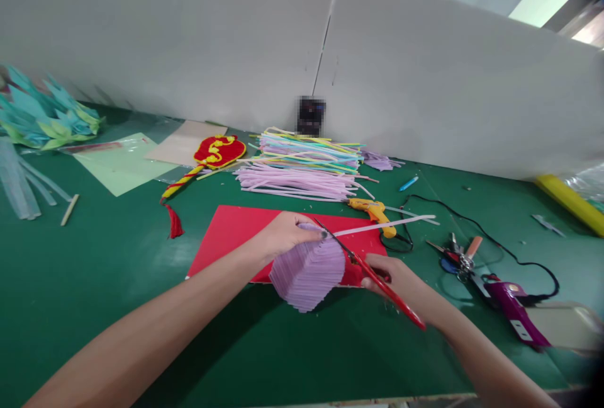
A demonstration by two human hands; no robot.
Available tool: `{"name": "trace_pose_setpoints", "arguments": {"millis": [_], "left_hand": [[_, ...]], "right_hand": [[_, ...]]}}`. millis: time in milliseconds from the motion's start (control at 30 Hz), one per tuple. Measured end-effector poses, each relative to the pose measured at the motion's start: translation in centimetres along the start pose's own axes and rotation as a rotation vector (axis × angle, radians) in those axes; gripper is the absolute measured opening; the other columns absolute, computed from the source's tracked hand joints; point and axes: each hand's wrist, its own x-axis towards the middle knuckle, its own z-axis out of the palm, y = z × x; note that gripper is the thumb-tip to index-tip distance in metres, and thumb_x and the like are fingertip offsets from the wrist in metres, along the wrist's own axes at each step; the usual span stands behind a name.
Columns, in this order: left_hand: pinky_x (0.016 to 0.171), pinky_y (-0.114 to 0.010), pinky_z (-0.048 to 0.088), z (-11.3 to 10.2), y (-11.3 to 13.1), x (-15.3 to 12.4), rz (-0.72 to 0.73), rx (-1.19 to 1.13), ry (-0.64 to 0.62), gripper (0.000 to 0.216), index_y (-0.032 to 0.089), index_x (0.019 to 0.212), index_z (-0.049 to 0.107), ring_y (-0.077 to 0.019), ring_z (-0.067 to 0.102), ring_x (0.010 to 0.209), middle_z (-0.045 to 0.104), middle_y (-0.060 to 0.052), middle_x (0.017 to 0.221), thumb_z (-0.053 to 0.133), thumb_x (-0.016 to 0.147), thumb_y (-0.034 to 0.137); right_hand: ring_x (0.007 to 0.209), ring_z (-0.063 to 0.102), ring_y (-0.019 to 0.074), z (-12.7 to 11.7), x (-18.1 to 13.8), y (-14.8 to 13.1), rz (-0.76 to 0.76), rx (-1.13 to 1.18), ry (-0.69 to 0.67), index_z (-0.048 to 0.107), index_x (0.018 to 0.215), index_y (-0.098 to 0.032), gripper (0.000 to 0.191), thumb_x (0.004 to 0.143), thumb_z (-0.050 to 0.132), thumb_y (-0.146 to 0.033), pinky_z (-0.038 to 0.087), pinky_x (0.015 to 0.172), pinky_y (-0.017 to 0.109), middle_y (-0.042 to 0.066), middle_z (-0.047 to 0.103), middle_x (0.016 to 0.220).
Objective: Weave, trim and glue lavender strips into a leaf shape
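My left hand (290,232) pinches the upper end of a purple leaf shape (309,272) built up of narrow strips laid side by side. A single pale lilac strip (377,227) sticks out to the right from under the thumb. In my right hand (391,276) is a pair of scissors with red handles (391,294). Their dark blades point up and left and lie across the lilac strip, close to the left thumb. Beneath the leaf shape is a red board (236,232).
Behind the board lie piles of lilac and coloured strips (302,178). A yellow glue gun (375,211) rests at the board's right corner. Keys (462,260) and a purple power strip (516,310) are at right, a red-yellow fan-shaped ornament (219,151) and green paper (120,162) at left.
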Motion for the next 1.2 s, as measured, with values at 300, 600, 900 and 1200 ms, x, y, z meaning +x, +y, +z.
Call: {"name": "trace_pose_setpoints", "arguments": {"millis": [300, 600, 900, 1200], "left_hand": [[0.066, -0.027, 0.047, -0.1, -0.3, 0.3, -0.039, -0.024, 0.003, 0.025, 0.015, 0.076, 0.071, -0.0188, 0.064, 0.074, 0.071, -0.005, 0.076, 0.073, 0.059, 0.034], [0.068, -0.027, 0.045, -1.2, 0.8, -0.9, -0.061, -0.165, 0.002, 0.028, 0.017, 0.077, 0.072, -0.0171, 0.063, 0.073, 0.071, -0.004, 0.077, 0.077, 0.057, 0.036], [0.063, -0.026, 0.044, -2.9, -2.1, -0.4, -0.036, -0.074, 0.194, 0.027, 0.018, 0.079, 0.07, -0.017, 0.062, 0.069, 0.07, -0.003, 0.076, 0.073, 0.061, 0.038], [0.075, -0.03, 0.042, -2.6, -5.1, 0.8, 0.428, 0.615, 0.434, 0.014, 0.021, 0.08, 0.07, -0.0195, 0.059, 0.086, 0.067, -0.002, 0.088, 0.061, 0.075, 0.031]], "right_hand": [[0.054, 0.034, 0.0113, 0.6, 0.7, 0.5, 0.033, -0.085, 0.147, 0.044, 0.056, -0.02, 0.044, 0.076, 0.047, -0.059, 0.028, 0.051, 0.024, -0.003, 0.043, 0.056], [0.062, 0.049, 0.0136, 1.0, 1.7, 1.8, 0.072, -0.218, 0.287, 0.053, 0.069, -0.02, 0.028, 0.079, 0.049, -0.046, 0.037, 0.058, 0.024, 0.0, 0.054, 0.071], [0.08, 0.061, 0.0181, 1.6, 2.3, 0.7, 0.059, -0.508, 0.26, 0.063, 0.087, -0.02, 0.031, 0.082, 0.05, -0.048, 0.042, 0.064, 0.026, 0.005, 0.062, 0.09], [0.086, 0.06, 0.0161, -1.3, 3.5, 2.1, -0.033, -0.537, 0.526, 0.065, 0.088, -0.023, 0.026, 0.09, 0.041, -0.031, 0.044, 0.068, 0.026, 0.003, 0.064, 0.095]]}}
